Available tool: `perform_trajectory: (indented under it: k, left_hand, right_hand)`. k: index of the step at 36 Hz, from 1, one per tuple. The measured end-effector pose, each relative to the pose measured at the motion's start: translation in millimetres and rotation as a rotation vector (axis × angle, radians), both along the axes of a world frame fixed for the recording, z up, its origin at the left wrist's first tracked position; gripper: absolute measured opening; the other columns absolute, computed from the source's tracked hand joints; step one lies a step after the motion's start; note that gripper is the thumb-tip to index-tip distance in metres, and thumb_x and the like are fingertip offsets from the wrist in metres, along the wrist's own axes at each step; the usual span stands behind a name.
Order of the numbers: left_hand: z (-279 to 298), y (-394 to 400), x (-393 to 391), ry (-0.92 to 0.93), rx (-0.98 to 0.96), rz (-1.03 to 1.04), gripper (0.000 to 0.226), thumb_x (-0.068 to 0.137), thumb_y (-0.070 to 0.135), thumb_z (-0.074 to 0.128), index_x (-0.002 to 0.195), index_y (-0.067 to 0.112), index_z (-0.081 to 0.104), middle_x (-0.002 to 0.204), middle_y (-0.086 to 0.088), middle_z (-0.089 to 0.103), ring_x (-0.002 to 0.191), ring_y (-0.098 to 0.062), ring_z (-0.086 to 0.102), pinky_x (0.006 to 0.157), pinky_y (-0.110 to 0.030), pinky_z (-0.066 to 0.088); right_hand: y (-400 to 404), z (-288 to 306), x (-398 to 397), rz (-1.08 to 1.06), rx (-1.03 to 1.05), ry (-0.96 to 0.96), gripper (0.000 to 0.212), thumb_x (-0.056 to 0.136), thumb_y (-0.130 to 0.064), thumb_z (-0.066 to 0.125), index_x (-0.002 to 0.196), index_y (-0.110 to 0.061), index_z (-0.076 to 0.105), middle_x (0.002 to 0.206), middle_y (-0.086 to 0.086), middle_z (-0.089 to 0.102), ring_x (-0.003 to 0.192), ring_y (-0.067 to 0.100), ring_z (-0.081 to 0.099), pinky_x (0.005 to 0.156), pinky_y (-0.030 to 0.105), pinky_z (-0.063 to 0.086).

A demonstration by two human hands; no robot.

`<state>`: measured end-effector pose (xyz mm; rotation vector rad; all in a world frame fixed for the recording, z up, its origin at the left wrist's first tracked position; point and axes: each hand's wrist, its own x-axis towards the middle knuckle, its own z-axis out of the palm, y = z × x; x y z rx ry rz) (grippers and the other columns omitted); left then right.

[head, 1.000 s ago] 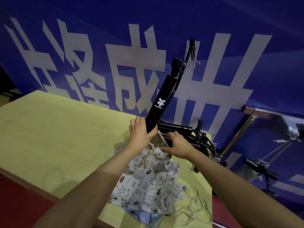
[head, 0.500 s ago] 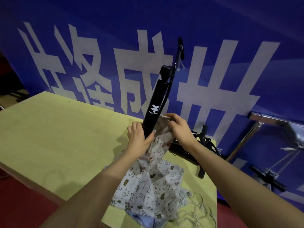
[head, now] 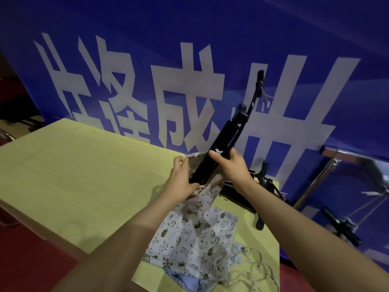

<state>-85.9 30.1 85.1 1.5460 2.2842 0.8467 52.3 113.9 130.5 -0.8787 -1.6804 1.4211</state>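
Woodgrain table [head: 73,175]; left hand [head: 182,180] grips cloth pouch [head: 207,199], right hand [head: 231,167] tube [head: 223,142].

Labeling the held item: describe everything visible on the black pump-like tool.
The black pump is a matte cylinder with a white logo, a head block and a thin curved hose on top. It tilts up-right, lower end inside the printed cloth bag. The right hand grips its body; the left hand holds the bag's mouth against it.
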Motion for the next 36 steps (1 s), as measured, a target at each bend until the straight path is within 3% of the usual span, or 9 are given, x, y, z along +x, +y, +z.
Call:
perform_trajectory:
  k: [2,4,7,13,19,23,30,33,36]
  left_hand:
    - [-3.7,-3.5,2.8,-0.018,0.02,-0.012,0.069,0.083,0.017,0.067,0.14,0.015,0.029,0.137,0.0,0.021,0.081,-0.02,0.054,0.077,-0.036,0.053]
    - [-7.2,-5.5,6.7,-0.037,0.059,-0.001,0.059,0.086,0.009,0.06,0.138,0.013,0.034,0.137,-0.001,0.025,0.074,-0.018,0.054,0.072,-0.032,0.052]
    - [-8.4,-6.5,10.2,-0.06,0.115,0.086,0.048,0.09,0.003,0.051,0.137,0.008,0.04,0.134,0.0,0.031,0.072,-0.017,0.054,0.066,-0.025,0.044]
    - [-8.3,-4.2,9.2,0.113,-0.002,0.154,0.056,0.087,-0.006,0.05,0.139,0.008,0.036,0.143,-0.004,0.028,0.094,-0.03,0.058,0.07,-0.04,0.051]
    - [0.1,-0.4,6.2,0.146,-0.158,0.033,0.06,0.081,-0.007,0.054,0.136,0.01,0.039,0.143,-0.002,0.028,0.094,-0.031,0.058,0.06,-0.035,0.042]
    - [7.6,-1.2,-0.4,0.121,-0.195,-0.039,0.053,0.08,-0.009,0.051,0.131,0.005,0.045,0.139,-0.005,0.031,0.103,-0.031,0.056,0.076,-0.039,0.049]
    - [24.5,-6.3,-0.5,0.194,-0.244,-0.026,0.059,0.083,-0.006,0.047,0.139,0.006,0.035,0.141,-0.006,0.029,0.11,-0.033,0.051,0.081,-0.042,0.048]
    - [36.3,-4.7,0.8,0.234,-0.176,-0.004,0.059,0.083,-0.003,0.051,0.139,0.006,0.035,0.14,-0.006,0.03,0.112,-0.033,0.049,0.084,-0.04,0.049]
    - [42.8,-2.8,2.2,0.2,0.011,-0.001,0.051,0.084,-0.003,0.05,0.134,0.004,0.043,0.13,-0.007,0.039,0.11,-0.03,0.049,0.09,-0.041,0.048]
  right_hand:
    - [-0.3,-5.2,1.8,-0.002,-0.017,-0.007,0.014,0.087,-0.027,0.066,0.098,-0.022,0.059,0.101,0.002,0.067,0.096,0.017,0.066,0.085,0.034,0.056]
    - [-0.7,-9.6,3.6,-0.004,-0.028,-0.007,0.015,0.087,-0.028,0.067,0.098,-0.021,0.059,0.102,0.004,0.068,0.096,0.017,0.067,0.087,0.037,0.056]
    - [-0.8,-13.8,6.0,-0.013,-0.029,-0.021,0.02,0.087,-0.03,0.066,0.103,-0.02,0.059,0.106,0.004,0.067,0.097,0.015,0.065,0.087,0.035,0.055]
    - [-5.7,-15.4,5.9,0.004,-0.011,0.021,0.022,0.089,-0.028,0.064,0.11,-0.023,0.056,0.109,-0.002,0.065,0.1,0.008,0.063,0.082,0.021,0.051]
    - [-1.4,-19.3,2.9,-0.019,-0.001,0.002,0.025,0.089,-0.031,0.063,0.111,-0.021,0.056,0.112,0.003,0.063,0.102,0.014,0.063,0.089,0.034,0.054]
    - [2.4,-20.1,4.7,-0.043,-0.01,-0.007,0.029,0.089,-0.032,0.063,0.115,-0.021,0.054,0.115,0.001,0.061,0.101,0.009,0.061,0.087,0.029,0.052]
    - [1.6,-25.2,5.8,-0.065,0.011,-0.029,0.019,0.089,-0.025,0.064,0.106,-0.023,0.056,0.113,0.005,0.061,0.097,0.012,0.061,0.082,0.024,0.049]
    - [3.6,-31.5,6.0,-0.043,0.067,-0.148,0.018,0.085,-0.028,0.068,0.098,-0.03,0.057,0.115,0.012,0.058,0.098,0.018,0.062,0.088,0.034,0.053]
    - [4.5,-40.3,5.9,-0.005,0.128,-0.289,0.03,0.082,-0.036,0.069,0.109,-0.029,0.057,0.111,0.009,0.057,0.098,0.021,0.062,0.091,0.044,0.053]
